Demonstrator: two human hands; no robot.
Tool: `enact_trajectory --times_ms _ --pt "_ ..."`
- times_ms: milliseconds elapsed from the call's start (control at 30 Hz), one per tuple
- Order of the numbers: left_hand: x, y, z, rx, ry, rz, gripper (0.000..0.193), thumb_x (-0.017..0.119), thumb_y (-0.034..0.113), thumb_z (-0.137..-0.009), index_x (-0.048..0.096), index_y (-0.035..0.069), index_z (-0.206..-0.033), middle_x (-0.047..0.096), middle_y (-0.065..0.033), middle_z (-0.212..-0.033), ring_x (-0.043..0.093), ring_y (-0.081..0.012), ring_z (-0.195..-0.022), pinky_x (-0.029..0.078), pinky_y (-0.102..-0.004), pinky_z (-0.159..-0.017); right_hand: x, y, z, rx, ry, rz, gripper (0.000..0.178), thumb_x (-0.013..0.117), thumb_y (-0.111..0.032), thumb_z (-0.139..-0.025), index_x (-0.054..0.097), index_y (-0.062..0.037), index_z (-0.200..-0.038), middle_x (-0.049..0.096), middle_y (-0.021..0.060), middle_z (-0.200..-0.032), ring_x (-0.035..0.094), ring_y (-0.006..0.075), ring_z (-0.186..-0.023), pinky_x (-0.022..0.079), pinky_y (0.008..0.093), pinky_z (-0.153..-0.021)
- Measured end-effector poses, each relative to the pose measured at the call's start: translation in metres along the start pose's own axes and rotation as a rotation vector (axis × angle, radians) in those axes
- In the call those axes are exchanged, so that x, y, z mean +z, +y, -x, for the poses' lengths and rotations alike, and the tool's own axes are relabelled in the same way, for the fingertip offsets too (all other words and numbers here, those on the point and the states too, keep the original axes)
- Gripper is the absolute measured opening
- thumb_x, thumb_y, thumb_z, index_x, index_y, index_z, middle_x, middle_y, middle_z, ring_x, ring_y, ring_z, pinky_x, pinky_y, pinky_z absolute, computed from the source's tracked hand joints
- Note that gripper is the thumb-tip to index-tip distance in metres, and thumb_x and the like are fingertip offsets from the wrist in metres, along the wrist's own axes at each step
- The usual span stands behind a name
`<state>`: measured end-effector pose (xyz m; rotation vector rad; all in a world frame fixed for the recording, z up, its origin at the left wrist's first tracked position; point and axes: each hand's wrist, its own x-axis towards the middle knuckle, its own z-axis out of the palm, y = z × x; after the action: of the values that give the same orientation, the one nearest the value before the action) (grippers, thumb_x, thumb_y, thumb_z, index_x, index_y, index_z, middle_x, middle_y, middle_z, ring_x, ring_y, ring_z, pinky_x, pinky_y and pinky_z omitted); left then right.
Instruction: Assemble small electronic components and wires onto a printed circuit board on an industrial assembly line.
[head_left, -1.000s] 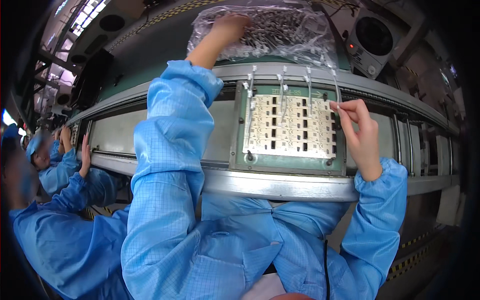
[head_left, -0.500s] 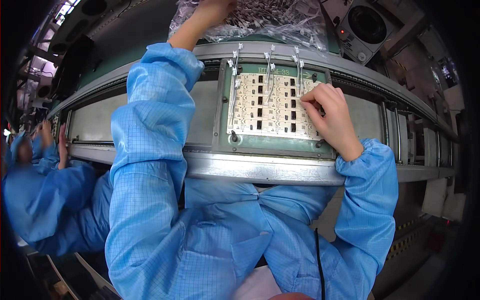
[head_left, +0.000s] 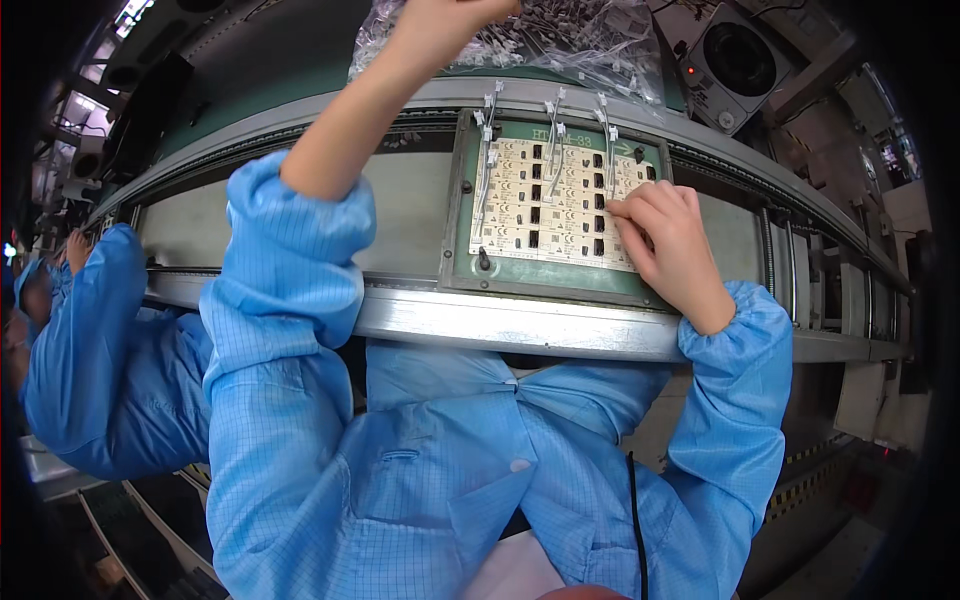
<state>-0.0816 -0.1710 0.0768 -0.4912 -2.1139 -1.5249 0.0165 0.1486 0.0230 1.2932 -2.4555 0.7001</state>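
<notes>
Likely light, floppy leads (head_left: 613, 132), best held by plugs (head_left: 487, 132), cross the frame's (head_left: 455, 215) far edge. Right hand (head_left: 667, 235) narrow at the board (head_left: 566, 226), left hand (head_left: 452, 16) near the bag (head_left: 590, 45); their hold is unclear.

Cream boards (head_left: 565, 214) with black components (head_left: 599, 203) are bordered by a green tray (head_left: 545, 276), its far edge crossed by white-tipped grey cables (head_left: 485, 188); blue sleeves (head_left: 275, 335) are grid-patterned.

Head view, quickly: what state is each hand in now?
Left hand: cut off by frame; grip cannot be told.
Right hand: curled over white panel; any hold cannot be told.
</notes>
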Motion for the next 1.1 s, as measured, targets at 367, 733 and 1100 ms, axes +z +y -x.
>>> enact_trajectory --times_ms 367,733,1100 --pt "-0.021 0.077 0.101 0.205 -0.109 -0.398 0.010 0.069 0.008 -0.092 0.065 0.001 -0.098 0.070 -0.0064 -0.088 0.067 -0.0134 -0.080 0.051 -0.0268 -0.074 -0.017 -0.008 0.048 0.513 -0.034 0.437 0.030 0.059 -0.023 -0.098 0.070 0.0008 -0.112 0.061 0.0165 -0.123 0.054 0.0333 -0.120 0.035 0.0439 -0.105" --pt "0.012 0.090 0.088 0.262 -0.018 -0.683 0.010 0.073 0.009 -0.086 0.068 0.007 -0.095 0.069 -0.0033 -0.085 0.067 -0.0191 -0.080 0.045 -0.0334 -0.081 -0.048 0.039 0.027 0.373 -0.279 -0.156 0.031 0.059 -0.023 -0.099 0.071 0.0052 -0.104 0.066 0.0182 -0.110 0.060 0.0325 -0.105 0.048 0.0371 -0.090" --pt "0.060 0.083 0.124 0.287 -0.153 -0.804 0.013 0.075 0.007 -0.082 0.066 0.010 -0.090 0.066 -0.0014 -0.082 0.061 -0.0223 -0.079 0.040 -0.0371 -0.084 0.005 0.171 -0.143 0.109 0.147 0.427 0.023 0.058 -0.012 -0.090 0.065 -0.0069 -0.111 0.068 0.0180 -0.098 0.065 0.0375 -0.097 0.052 0.0479 -0.082"
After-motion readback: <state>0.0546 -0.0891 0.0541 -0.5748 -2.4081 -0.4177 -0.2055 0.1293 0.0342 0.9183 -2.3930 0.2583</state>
